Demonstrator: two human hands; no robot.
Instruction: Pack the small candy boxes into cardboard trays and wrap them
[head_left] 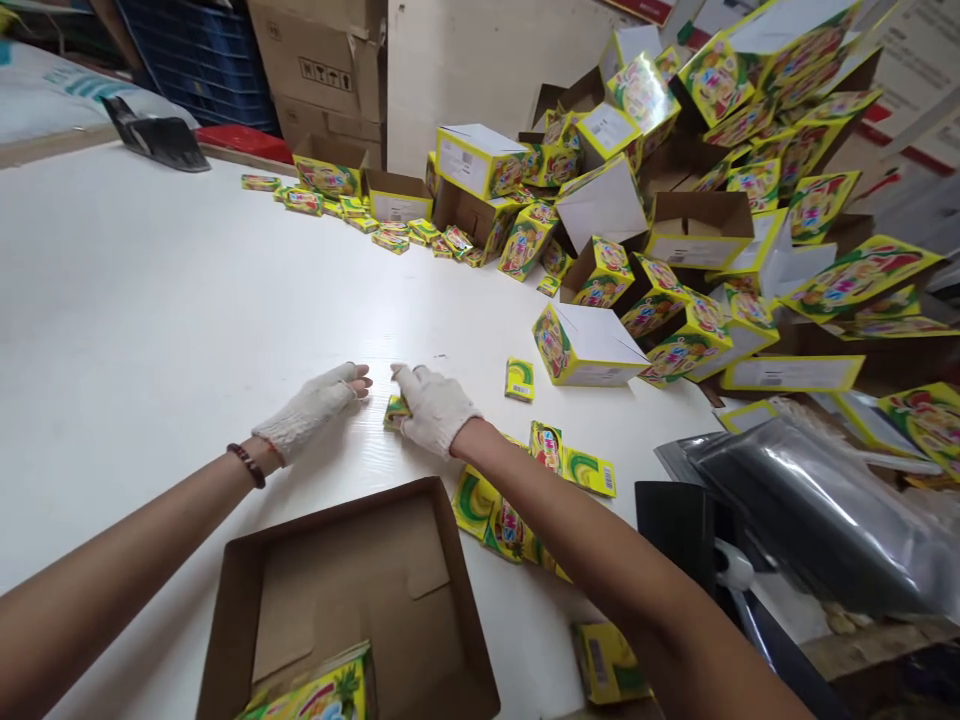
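Both my hands wear white knitted gloves with bare fingertips, over a white tabletop (187, 300). My left hand (315, 405) holds nothing; its fingers stretch right and lie slightly apart. Across a small gap, my right hand (435, 405) is curled over a small yellow-green packet (395, 412), partly hidden by the glove. Below my hands stands an open brown cardboard box (352, 570), with a yellow fruit-printed packet or carton (319, 695) inside its near edge. Flat yellow banana-printed packets (589, 470) lie beside and under my right forearm. One packet (519, 380) sits alone to the right.
Printed yellow cartons (600, 345) are piled along the right and back. Small wrapped packets (390, 240) lie scattered at the far edge. A black scoop-like piece (161, 140) rests far left. Dark plastic bags (817, 500) and a black-handled tool (731, 570) are at right.
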